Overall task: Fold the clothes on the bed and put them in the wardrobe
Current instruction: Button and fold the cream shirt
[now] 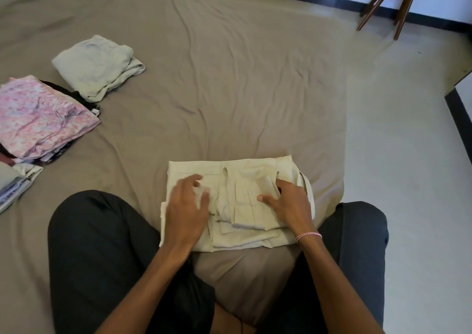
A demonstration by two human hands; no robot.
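Your knees (pixel 97 236) flanked the folded cream garment (pixel 240 180) on the bedsheet (pixel 229 78). Your left hand (pixel 186 213) and right hand (pixel 290 204) lay spread flat on it. Soft and light, it would likely sag; lift under both side edges.

A seated person reaches 2 bare forearms forward and down between the left knee (pixel 97 234) and the right knee (pixel 357 231), both in dark trousers. The left hand (pixel 187 206) lies palm down, fingers straight and spread, the fingertips slightly blurred. The right hand (pixel 288 203) is palm down too, fingers extended, thumb pointing inward. A pink-and-white cord bracelet (pixel 308 236) circles the right wrist. The 2 hands sit side by side, apart.
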